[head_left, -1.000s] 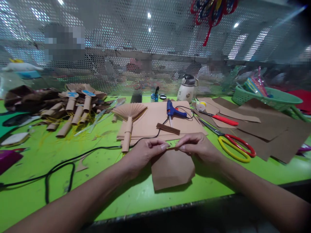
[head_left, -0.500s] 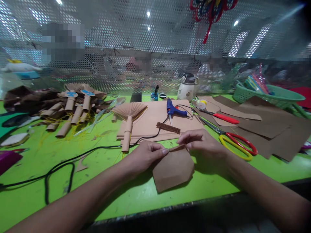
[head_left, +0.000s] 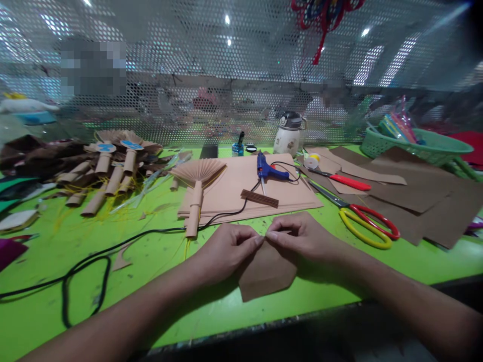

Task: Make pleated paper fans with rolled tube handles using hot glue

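Note:
A piece of brown paper (head_left: 267,274) with angled lower corners hangs between my hands, just above the green table near its front edge. My left hand (head_left: 232,251) pinches its top edge between thumb and fingers. My right hand (head_left: 302,239) pinches the same edge right beside it, the fingertips of both hands nearly touching. Beyond them lies a narrow pleated dark brown strip (head_left: 259,198) on a stack of light brown sheets (head_left: 230,176). A blue glue gun (head_left: 271,169) rests on that stack. A pleated paper fan with a rolled handle (head_left: 194,201) lies left of it.
Scissors with red and yellow handles (head_left: 368,226) and a red-handled cutter (head_left: 350,182) lie to the right, by dark brown sheets (head_left: 411,196) and a green basket (head_left: 445,143). More fans (head_left: 113,173) pile up at left. A black cord (head_left: 124,239) crosses the table (head_left: 211,319).
My right hand has moved left along the paper's top edge, up close to my left hand. The paper's upper right part is now covered by the right hand. The view has shifted slightly.

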`<move>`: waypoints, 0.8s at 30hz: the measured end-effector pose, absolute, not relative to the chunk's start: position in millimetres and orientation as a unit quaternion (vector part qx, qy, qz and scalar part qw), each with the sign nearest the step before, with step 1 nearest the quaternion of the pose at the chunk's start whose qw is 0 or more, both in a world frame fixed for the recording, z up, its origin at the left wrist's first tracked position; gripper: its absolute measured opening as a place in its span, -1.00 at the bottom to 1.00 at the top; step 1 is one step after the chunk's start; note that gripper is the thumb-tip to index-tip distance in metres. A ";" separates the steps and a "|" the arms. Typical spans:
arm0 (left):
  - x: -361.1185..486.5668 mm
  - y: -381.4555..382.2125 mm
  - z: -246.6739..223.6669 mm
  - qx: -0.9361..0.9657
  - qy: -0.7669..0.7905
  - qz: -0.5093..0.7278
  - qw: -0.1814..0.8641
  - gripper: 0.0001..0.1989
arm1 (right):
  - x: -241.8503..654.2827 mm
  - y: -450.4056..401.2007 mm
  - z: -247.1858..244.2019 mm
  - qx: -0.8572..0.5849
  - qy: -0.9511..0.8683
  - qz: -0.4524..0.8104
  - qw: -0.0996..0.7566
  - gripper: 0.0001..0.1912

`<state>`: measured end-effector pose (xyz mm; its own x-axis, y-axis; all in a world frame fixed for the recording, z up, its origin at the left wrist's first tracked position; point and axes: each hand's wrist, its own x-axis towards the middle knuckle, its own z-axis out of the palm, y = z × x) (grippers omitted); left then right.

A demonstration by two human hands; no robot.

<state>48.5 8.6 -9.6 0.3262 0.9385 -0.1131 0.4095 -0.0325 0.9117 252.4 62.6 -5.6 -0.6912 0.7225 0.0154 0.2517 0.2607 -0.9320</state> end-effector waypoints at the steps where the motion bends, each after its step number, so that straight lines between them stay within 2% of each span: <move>1: 48.6 8.5 -9.7 0.665 0.508 0.280 0.470 -0.61 | 252.7 63.0 -5.8 -0.317 -0.760 0.518 0.230 -0.76; 11: 51.4 5.8 -8.2 0.690 0.518 0.268 0.429 -0.63 | 250.2 65.5 -9.7 -0.346 -0.662 0.632 0.207 -0.67; 18: 50.8 5.7 -8.4 0.682 0.516 0.266 0.445 -0.63 | 247.6 64.0 -12.8 -0.357 -0.650 0.626 0.242 -0.67; 24: 50.0 7.0 -7.5 0.674 0.516 0.276 0.451 -0.63 | 246.7 64.8 -12.2 -0.358 -0.649 0.628 0.238 -0.66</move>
